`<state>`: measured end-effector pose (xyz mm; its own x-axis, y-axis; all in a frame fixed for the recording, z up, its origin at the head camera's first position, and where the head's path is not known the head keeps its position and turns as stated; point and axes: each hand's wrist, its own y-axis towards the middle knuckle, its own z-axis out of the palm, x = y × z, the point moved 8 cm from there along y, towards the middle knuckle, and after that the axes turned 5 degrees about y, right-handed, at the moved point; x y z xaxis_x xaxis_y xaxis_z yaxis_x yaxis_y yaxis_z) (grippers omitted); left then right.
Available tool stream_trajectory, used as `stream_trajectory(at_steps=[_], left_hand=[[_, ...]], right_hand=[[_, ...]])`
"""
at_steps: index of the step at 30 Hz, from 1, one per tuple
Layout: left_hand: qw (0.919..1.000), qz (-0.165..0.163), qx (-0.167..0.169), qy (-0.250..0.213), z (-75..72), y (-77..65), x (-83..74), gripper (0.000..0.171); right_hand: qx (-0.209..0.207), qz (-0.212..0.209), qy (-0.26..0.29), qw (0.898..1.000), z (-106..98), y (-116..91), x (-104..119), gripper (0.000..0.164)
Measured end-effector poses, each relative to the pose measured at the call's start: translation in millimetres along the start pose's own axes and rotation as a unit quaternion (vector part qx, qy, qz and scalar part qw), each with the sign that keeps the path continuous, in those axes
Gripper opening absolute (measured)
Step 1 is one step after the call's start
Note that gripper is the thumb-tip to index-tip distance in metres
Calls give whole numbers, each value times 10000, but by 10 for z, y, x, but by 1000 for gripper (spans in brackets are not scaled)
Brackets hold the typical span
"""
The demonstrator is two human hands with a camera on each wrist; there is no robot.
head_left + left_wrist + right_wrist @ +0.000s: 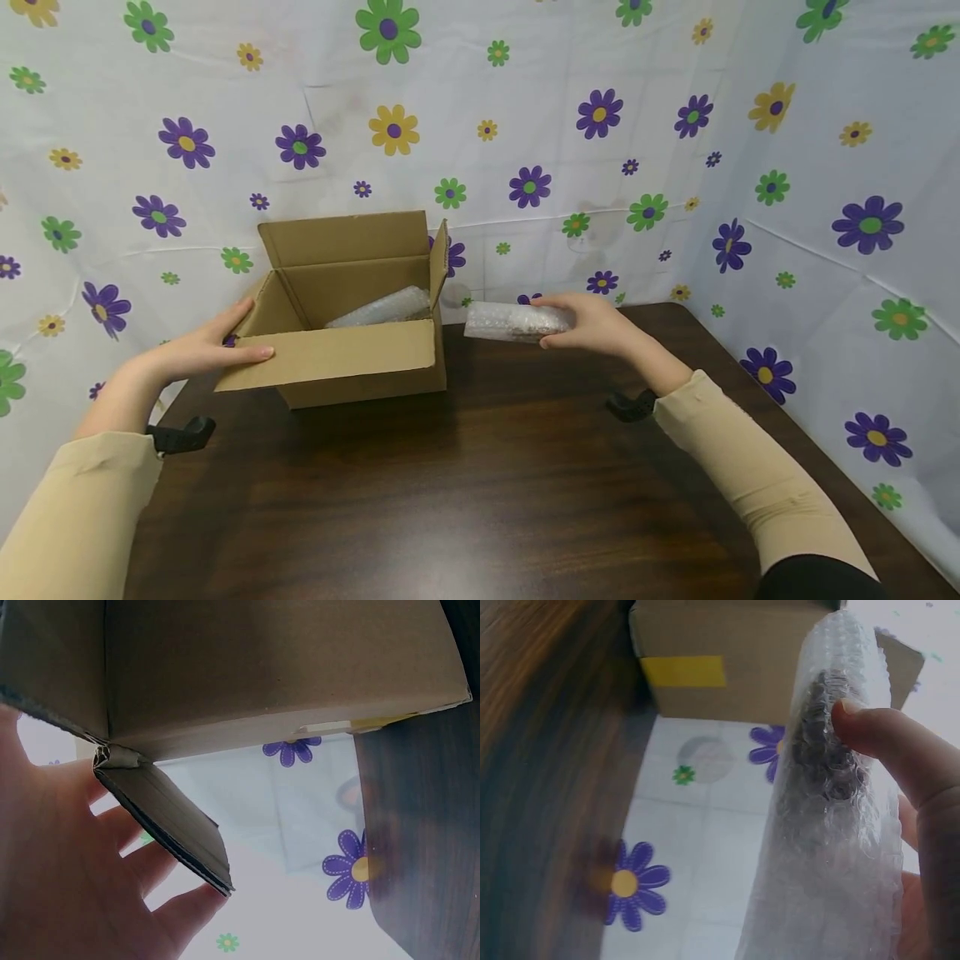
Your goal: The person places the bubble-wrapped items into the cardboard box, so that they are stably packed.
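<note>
An open cardboard box (367,389) stands at the back left of the table with its flaps up or folded out. At its left front corner my left hand (198,346) holds the flaps, thumb on the front flap (337,350) and fingers along the left flap (176,817). My right hand (596,323) grips a bubble-wrapped bundle (498,320) right of the box, above the table. Through the wrap (817,847) a dark object shows, its kind hidden. Another bubble-wrapped bundle (381,307) leans inside the box, partly hidden by the front flap.
The dark wooden table (480,492) stretches in front of the box. White cloth (510,117) printed with flowers hangs close behind the table and along its right side. Yellow tape (684,671) marks the box's side.
</note>
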<state>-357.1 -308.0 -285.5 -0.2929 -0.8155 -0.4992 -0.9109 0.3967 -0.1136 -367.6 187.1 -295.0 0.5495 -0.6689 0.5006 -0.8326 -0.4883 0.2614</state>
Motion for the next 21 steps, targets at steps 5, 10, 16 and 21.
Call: stream_trajectory(at_steps=[5, 10, 16, 21], left_hand=[[10000, 75, 20, -53, -1, -17, 0, 99], [9999, 94, 33, -107, -1, -13, 1, 98], [9999, 54, 26, -106, 6, -7, 18, 98], [9999, 87, 4, -131, 6, -16, 11, 99]], right_hand=[[156, -162, -125, 9997, -79, -19, 181, 65], [199, -449, -122, 9987, -163, -9, 367, 64], [373, -618, -132, 9973, -201, -5, 543, 63], [472, -678, -94, 9965, -228, -15, 686, 63]])
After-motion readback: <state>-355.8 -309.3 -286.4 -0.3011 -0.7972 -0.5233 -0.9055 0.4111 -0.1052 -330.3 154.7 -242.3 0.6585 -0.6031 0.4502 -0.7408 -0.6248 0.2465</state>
